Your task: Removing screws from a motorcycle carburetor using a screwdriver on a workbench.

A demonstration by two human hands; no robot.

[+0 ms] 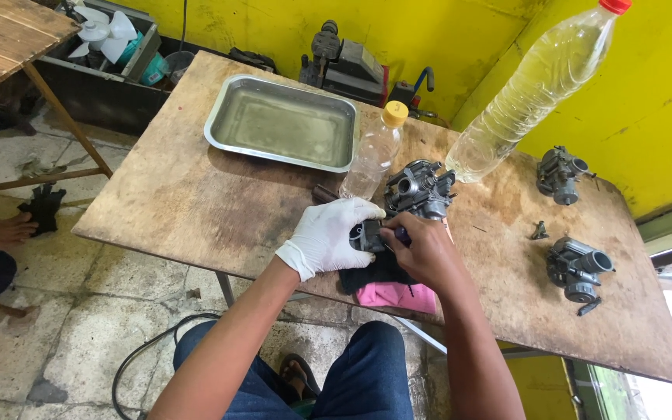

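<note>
My left hand, in a white glove, grips a dark grey carburetor near the front edge of the wooden table. My bare right hand pinches a small tool with a purple handle against the part's lower side. Both hands rest over a black cloth lying on a pink cloth. Much of the carburetor's near side is hidden by my fingers.
A steel tray holding liquid sits at the back. A small yellow-capped bottle and a large red-capped bottle of clear liquid stand close behind the hands. Two more carburetors lie to the right. Another person's foot is at far left.
</note>
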